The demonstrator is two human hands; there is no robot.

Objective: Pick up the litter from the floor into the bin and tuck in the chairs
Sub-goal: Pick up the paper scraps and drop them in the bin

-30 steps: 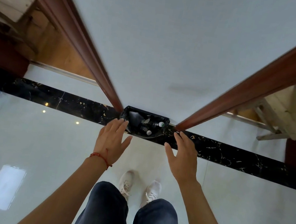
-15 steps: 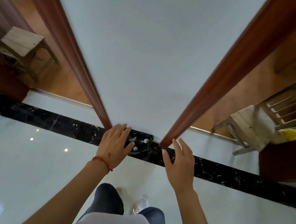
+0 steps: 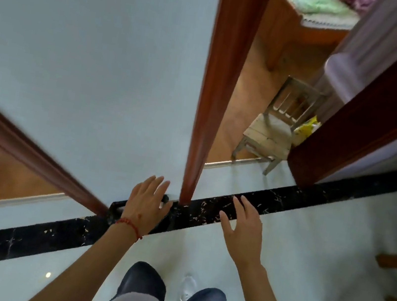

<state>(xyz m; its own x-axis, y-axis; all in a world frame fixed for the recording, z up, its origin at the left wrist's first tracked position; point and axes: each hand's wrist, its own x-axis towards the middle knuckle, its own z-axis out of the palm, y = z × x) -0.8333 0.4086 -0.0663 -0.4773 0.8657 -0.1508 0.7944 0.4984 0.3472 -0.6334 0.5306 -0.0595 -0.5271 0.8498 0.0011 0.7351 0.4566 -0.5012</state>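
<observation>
Left hand [image 3: 146, 203]: fingers spread, empty, held over the bin.
Right hand [image 3: 244, 229]: fingers spread, empty, well right of the bin.
Bin [image 3: 115, 211]: black, mostly hidden under the left hand, against the wall [image 3: 88, 67] between two door frames.
Chair [image 3: 270, 130]: pale wood, in the right doorway, beyond the right hand.
Floor [image 3: 307, 245]: pale tile, bare around the feet.

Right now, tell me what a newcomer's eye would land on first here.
Two bare, empty hands spread forward at centre: the left hand, with a red bracelet on its wrist, covers most of a black bin at the wall's foot; the right hand hovers over the black marble strip. Through the right doorway stands a pale wooden chair with something yellow beside it.
</observation>
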